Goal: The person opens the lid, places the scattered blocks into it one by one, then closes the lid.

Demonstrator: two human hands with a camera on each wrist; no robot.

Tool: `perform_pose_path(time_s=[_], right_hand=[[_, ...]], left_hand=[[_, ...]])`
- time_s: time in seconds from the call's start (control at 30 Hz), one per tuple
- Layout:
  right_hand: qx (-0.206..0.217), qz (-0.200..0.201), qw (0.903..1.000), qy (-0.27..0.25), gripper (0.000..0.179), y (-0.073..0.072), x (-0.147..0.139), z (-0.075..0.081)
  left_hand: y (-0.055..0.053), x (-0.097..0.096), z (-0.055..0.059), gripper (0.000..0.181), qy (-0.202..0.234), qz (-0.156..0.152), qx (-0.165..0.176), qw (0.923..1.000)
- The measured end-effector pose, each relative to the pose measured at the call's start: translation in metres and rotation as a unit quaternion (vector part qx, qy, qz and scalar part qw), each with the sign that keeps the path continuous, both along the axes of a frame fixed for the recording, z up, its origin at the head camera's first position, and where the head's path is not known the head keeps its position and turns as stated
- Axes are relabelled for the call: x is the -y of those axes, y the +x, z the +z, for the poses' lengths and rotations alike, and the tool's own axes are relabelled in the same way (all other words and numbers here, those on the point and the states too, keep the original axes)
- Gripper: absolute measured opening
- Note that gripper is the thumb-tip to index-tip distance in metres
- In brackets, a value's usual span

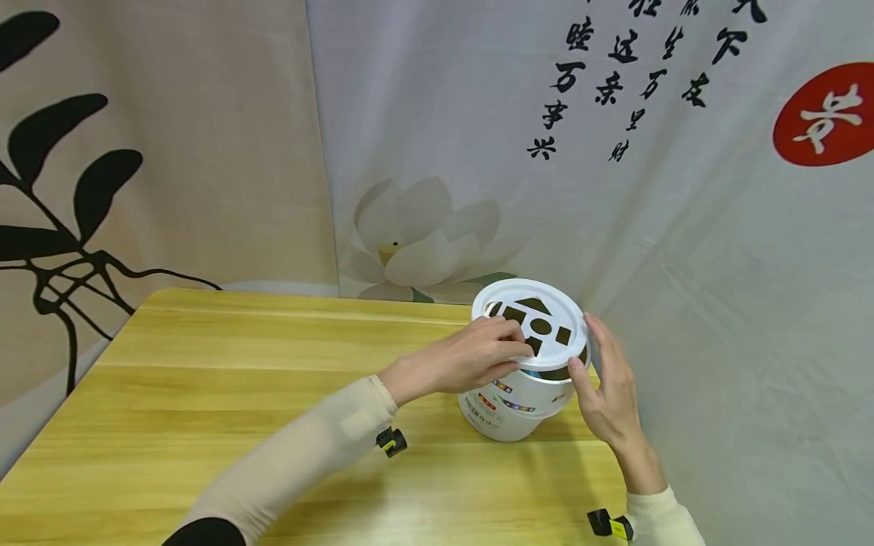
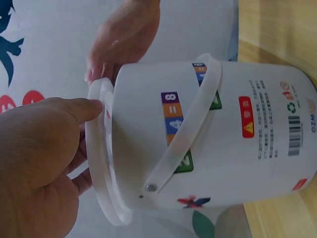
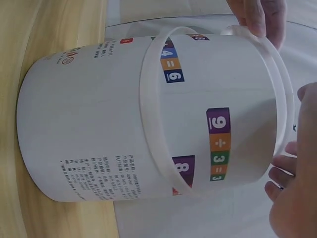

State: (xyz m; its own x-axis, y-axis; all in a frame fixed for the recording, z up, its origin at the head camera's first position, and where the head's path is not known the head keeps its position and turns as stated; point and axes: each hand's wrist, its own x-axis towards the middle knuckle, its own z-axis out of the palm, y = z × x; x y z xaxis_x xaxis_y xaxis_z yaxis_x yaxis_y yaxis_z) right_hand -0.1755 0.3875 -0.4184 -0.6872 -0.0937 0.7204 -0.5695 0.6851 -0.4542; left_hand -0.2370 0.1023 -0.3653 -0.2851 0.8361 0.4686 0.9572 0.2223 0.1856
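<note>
A white bucket (image 1: 501, 421) stands at the table's back right, printed with coloured number sums and small text. Its white lid (image 1: 561, 309), pierced with shaped holes, sits loosely on top; a gap shows under the near edge. My left hand (image 1: 478, 355) pinches the lid, its thumb on the rim in the left wrist view and its fingers on the far side. Around the right edge, my right hand (image 1: 608, 398) touches the lid with thumb and fingers spread. In the right wrist view, the white carrying handle (image 3: 148, 109) lies against the bucket's side.
The bucket stands on a yellow wood-grain table (image 1: 225, 394). A printed cloth backdrop (image 1: 437, 98) with a flower and black characters hangs close behind the table, and pale cloth (image 1: 751, 318) hangs to the right.
</note>
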Motion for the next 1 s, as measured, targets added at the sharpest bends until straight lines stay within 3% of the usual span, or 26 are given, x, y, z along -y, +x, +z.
perform_pose_path(time_s=[0.13, 0.3, 0.47, 0.57, 0.7, 0.8, 1.0], right_hand=[[0.020, -0.010, 0.9997, 0.003, 0.068, 0.002, -0.001, -0.005], [0.074, -0.029, 0.9968, 0.009, 0.067, 0.003, -0.002, -0.010], [0.107, -0.043, 0.9932, 0.017, 0.066, 0.003, -0.003, -0.012], [0.113, -0.044, 0.9924, 0.019, 0.068, 0.002, -0.004, -0.013], [0.126, -0.040, 0.9911, 0.016, 0.071, 0.002, -0.004, -0.012], [0.140, -0.041, 0.9892, 0.017, 0.073, 0.002, -0.005, -0.011], [0.148, -0.042, 0.9878, 0.023, 0.073, 0.004, -0.003, -0.015]], left_hand=[[0.002, -0.010, -0.001, 0.021, -0.017, -0.008, 0.013, 0.9997], [0.002, -0.015, -0.005, 0.022, -0.031, -0.009, 0.021, 0.9993], [-0.004, -0.013, -0.011, 0.035, -0.008, 0.034, 0.066, 0.9972], [-0.011, -0.009, -0.016, 0.058, 0.003, 0.098, 0.117, 0.9883], [-0.021, -0.004, -0.026, 0.087, -0.015, 0.171, 0.182, 0.9681], [-0.026, -0.002, -0.033, 0.099, -0.031, 0.187, 0.210, 0.9591], [-0.027, -0.003, -0.042, 0.106, -0.017, 0.182, 0.243, 0.9526]])
